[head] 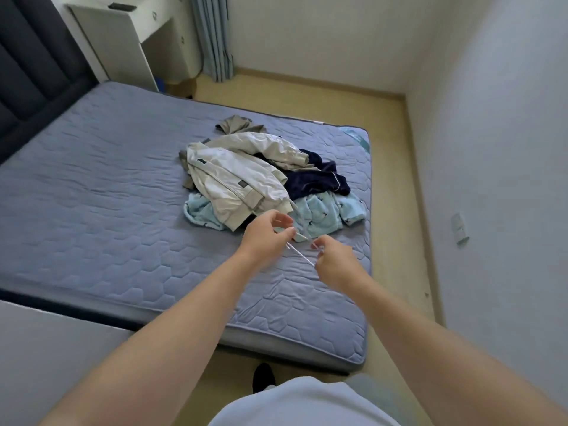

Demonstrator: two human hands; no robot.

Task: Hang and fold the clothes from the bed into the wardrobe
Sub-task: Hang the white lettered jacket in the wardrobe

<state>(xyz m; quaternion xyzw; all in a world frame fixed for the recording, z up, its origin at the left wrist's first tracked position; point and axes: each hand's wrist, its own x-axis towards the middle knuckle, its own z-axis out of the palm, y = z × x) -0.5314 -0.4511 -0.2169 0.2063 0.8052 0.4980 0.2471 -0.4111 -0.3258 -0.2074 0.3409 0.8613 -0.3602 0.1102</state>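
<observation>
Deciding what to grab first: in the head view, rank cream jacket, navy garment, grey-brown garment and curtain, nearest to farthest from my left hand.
From the left hand, pinching a white rod:
1. Cream jacket, just beyond it.
2. Navy garment, right of jacket.
3. Grey-brown garment, pile's far end.
4. Curtain, far wall.

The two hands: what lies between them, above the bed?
In the head view, a thin white strand runs from the left hand to the right hand, pinched by both. Whether it is cord or hanger wire, I cannot tell.
</observation>
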